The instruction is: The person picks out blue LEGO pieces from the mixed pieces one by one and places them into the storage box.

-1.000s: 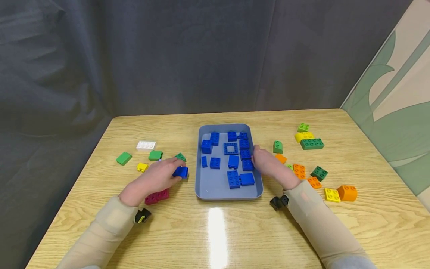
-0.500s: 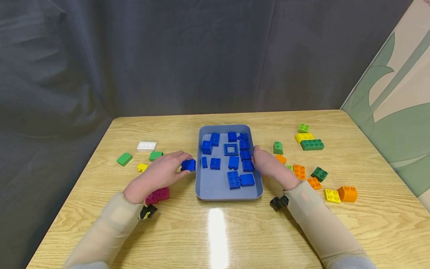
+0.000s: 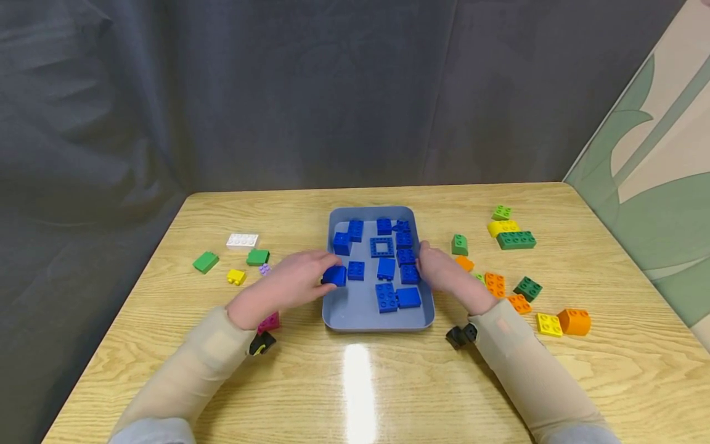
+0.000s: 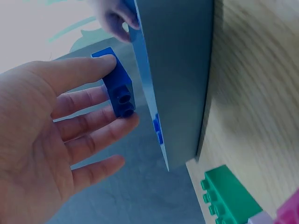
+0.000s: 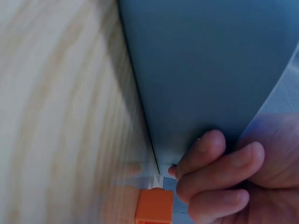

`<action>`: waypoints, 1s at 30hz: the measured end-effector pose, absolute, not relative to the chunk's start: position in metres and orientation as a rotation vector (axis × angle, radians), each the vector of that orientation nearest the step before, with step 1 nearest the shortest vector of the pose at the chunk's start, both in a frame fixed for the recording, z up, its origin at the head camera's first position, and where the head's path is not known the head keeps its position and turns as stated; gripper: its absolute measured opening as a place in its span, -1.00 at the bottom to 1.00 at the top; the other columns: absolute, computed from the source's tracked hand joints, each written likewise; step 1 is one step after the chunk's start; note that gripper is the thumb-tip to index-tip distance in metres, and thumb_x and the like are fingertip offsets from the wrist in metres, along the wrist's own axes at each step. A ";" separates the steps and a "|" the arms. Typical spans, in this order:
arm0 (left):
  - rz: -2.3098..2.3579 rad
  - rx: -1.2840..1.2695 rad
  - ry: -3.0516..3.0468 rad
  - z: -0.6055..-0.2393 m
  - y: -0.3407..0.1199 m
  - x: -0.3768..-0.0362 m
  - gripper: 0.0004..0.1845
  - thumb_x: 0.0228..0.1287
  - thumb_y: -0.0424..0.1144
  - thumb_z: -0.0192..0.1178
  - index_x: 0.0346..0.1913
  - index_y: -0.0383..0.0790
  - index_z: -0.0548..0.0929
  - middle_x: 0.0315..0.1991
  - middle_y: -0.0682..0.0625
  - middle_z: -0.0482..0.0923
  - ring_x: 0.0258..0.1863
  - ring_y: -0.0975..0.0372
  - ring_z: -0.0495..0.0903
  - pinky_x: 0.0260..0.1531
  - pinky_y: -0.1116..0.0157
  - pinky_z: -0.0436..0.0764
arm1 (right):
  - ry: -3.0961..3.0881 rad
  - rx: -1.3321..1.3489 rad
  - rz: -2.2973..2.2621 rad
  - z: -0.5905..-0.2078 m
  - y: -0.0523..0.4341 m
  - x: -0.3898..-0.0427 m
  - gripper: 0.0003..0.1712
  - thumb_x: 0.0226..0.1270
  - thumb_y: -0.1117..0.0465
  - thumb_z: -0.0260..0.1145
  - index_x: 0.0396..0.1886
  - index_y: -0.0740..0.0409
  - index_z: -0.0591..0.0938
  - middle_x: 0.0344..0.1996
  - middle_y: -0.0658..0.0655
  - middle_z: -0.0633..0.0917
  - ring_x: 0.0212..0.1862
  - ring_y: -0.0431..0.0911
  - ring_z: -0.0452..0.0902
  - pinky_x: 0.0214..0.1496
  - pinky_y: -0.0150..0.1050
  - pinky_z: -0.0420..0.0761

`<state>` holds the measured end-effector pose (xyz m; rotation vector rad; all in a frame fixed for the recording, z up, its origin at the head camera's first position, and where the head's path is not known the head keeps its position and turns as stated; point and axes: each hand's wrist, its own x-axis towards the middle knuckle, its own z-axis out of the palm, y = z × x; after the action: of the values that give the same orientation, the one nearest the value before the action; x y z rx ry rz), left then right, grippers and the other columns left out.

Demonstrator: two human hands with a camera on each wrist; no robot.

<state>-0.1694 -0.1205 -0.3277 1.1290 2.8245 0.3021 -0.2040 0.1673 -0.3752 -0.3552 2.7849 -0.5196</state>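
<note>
- Pinching a blue brick [image 3: 334, 275] between thumb and fingertips, the left hand [image 3: 288, 283] has it right at the left rim of the grey-blue tray [image 3: 355, 311]; the left wrist view shows the same brick [image 4: 119, 88] with its hollow underside turned toward the camera, thumb on top and fingers beneath.
- Judging from that grip, the brick should clear the rim fully before the fingers loosen, since the tray wall [image 4: 175, 70] stands close beside it and a catch there could tip the tray.
- A bare patch of tray floor lies just inside the left wall, near the front; setting the brick down there, studs up, would avoid knocking the blue bricks [image 3: 388, 271] already lying in the middle and right of the tray.
- A low, gentle release is better than a drop, as these bricks look light and apt to bounce.
- The right hand [image 3: 444, 274] curls its fingers [image 5: 219, 163] over the tray's right edge, gripping it; keeping that hold should steady the tray on the wooden surface [image 3: 360, 382].
- Further right, an orange brick [image 5: 154, 205] sits just beside that hand, with other coloured bricks [image 3: 516, 237] scattered beyond, well apart from the tray.
</note>
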 end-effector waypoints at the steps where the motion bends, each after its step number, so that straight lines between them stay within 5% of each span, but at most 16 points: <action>1: 0.297 1.155 2.816 -0.328 -0.119 -0.169 -0.55 0.26 -0.17 0.32 0.15 -0.29 0.55 0.04 -0.12 0.58 -0.02 0.10 0.60 -0.01 0.15 0.55 | 2.785 -0.355 -0.518 -0.375 0.167 -0.204 -0.52 0.53 0.30 -0.09 0.22 0.65 0.16 -0.44 0.29 0.53 -0.47 0.02 0.52 -0.54 -0.24 0.48; 10: 0.225 1.271 2.745 -0.338 -0.110 -0.167 -0.60 0.25 -0.16 0.33 0.08 -0.29 0.57 -0.10 -0.07 0.59 -0.23 0.17 0.61 -0.17 0.21 0.59 | 2.841 -0.406 -0.513 -0.376 0.168 -0.204 -0.61 0.49 0.34 -0.05 0.08 0.66 0.25 -0.41 0.36 0.55 -0.42 0.07 0.54 -0.46 -0.14 0.53; 30: -0.005 1.267 2.706 -0.354 -0.100 -0.168 -0.57 0.20 -0.07 0.36 0.05 -0.24 0.62 -0.05 -0.06 0.64 -0.09 0.18 0.61 0.00 0.10 0.49 | 2.835 -0.400 -0.478 -0.376 0.168 -0.204 -0.55 0.50 0.33 -0.05 0.15 0.68 0.21 -0.46 0.30 0.53 -0.47 0.04 0.51 -0.52 -0.21 0.49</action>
<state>-0.1684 -0.1004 -0.3542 1.2674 2.7064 -0.0047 -0.2037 0.1677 -0.3763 -0.4002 2.8346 -0.4776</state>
